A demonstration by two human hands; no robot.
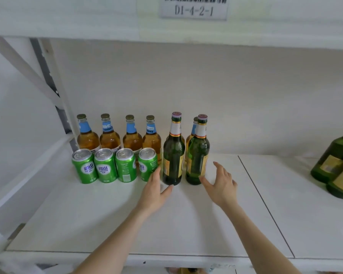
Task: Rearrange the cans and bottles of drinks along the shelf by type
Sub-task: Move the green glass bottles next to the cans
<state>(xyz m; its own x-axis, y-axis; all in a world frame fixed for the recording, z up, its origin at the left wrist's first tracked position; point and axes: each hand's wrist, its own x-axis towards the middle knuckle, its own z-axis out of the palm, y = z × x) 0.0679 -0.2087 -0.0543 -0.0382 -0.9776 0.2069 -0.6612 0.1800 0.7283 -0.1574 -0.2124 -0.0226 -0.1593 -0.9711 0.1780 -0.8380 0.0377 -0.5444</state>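
Note:
Several green cans (105,165) stand in a row at the front left of the white shelf (186,224). Behind them several amber bottles with blue neck labels (109,133) line the back wall, and one more amber bottle (192,131) shows behind the green ones. Two tall dark green bottles (173,155) (197,155) stand upright to the right of the cans. My left hand (156,189) is open, its thumb by the left bottle's base. My right hand (221,184) is open, its thumb touching the right bottle's base. Neither hand grips a bottle.
Two more green bottles (337,163) stand at the far right edge. A seam (265,204) divides the shelf boards. The upper shelf carries a barcode label (194,8). A metal upright and brace (48,80) close the left side.

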